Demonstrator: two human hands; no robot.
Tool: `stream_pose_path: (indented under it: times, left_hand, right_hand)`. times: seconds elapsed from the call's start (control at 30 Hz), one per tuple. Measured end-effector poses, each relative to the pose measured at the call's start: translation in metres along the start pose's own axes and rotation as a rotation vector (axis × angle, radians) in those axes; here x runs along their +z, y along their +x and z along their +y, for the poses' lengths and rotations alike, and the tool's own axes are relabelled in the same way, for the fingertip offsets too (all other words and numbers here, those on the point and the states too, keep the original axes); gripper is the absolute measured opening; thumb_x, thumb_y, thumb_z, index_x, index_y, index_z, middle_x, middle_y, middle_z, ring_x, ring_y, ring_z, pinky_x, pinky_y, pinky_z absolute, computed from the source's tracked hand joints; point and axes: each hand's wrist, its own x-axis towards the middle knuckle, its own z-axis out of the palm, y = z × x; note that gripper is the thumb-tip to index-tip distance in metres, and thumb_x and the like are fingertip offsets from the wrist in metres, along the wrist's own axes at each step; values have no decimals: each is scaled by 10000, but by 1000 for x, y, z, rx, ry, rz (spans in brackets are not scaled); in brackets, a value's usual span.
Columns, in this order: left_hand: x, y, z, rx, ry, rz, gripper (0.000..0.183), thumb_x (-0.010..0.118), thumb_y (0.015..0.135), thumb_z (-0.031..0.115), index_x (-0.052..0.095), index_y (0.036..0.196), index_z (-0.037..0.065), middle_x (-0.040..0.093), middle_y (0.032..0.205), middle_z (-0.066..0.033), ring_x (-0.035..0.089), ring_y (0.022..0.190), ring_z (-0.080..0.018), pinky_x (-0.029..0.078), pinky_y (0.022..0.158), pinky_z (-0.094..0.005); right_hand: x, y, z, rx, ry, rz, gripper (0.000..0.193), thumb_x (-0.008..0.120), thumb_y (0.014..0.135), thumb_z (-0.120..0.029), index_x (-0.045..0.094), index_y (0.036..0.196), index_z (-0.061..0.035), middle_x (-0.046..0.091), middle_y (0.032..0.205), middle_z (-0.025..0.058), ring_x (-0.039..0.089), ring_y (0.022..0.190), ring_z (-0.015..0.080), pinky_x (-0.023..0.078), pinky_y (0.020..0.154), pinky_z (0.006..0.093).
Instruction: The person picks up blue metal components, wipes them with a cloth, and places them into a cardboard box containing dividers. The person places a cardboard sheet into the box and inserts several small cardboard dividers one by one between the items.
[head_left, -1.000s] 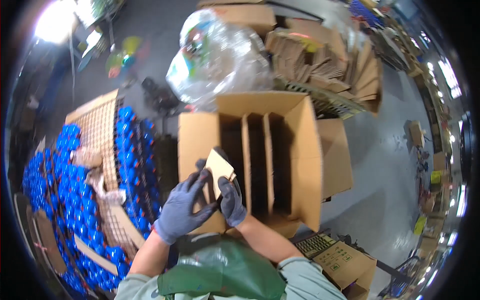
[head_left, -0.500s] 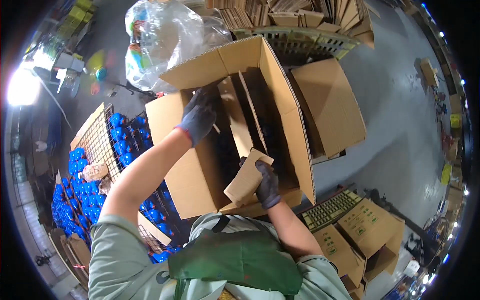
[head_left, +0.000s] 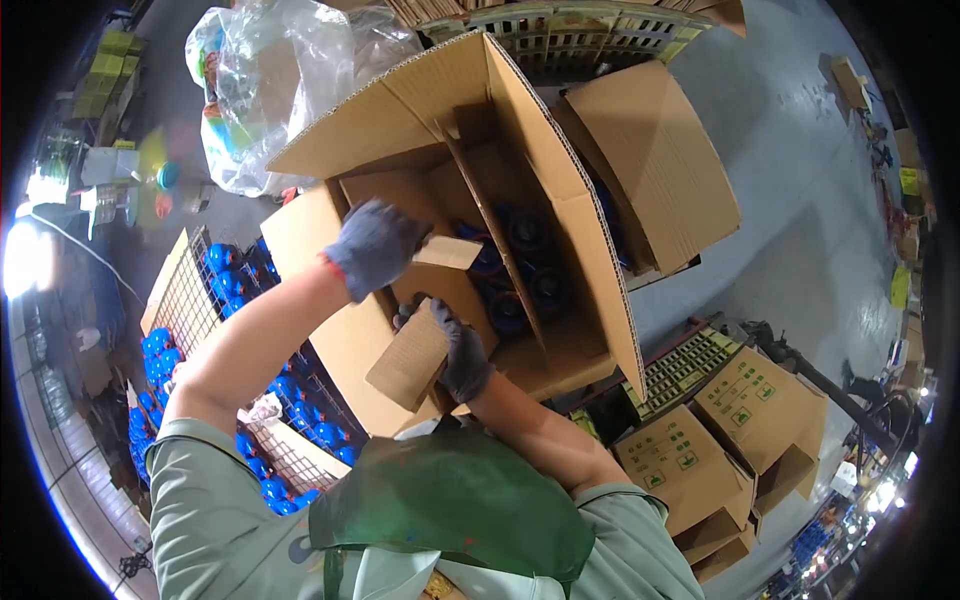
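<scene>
Cardboard divider strip [head_left: 447, 252] pinched in left hand [head_left: 375, 243], lying across the box [head_left: 560, 190] mouth near its left wall, long axis running left-right, free end pointing toward the long partition. Second strip [head_left: 410, 358] clenched in right hand [head_left: 462, 350], tilted over the near left corner of the box, just below the first. Left hand nearer the open compartments; blue bottles [head_left: 510, 290] deep inside, right of both strips. Beyond: wire crate of blue bottles [head_left: 225, 275] left, clear bag [head_left: 280, 80] past the far edge.
</scene>
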Motion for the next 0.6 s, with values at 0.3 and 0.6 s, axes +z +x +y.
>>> stream_pose_path:
  times: [0.3, 0.6]
  left_hand:
    - [136, 127, -21, 100, -66, 158, 384, 522, 927, 230, 628, 1268, 88, 671, 1169, -216, 647, 1087, -354, 503, 949, -470]
    - [-64, 70, 48, 232, -128, -67, 444, 651, 884, 363, 666, 1243, 102, 690, 1076, -192, 655, 1034, -306, 504, 878, -459]
  right_hand:
    - [30, -55, -45, -225, -320, -84, 550, 465, 995, -369, 463, 1411, -10, 645, 1249, 146, 630, 1137, 304, 473, 1044, 446]
    - [-39, 12, -27, -287, 461, -745, 530, 498, 1023, -309, 430, 1477, -44, 468, 1492, 122, 464, 1344, 283, 350, 1165, 429]
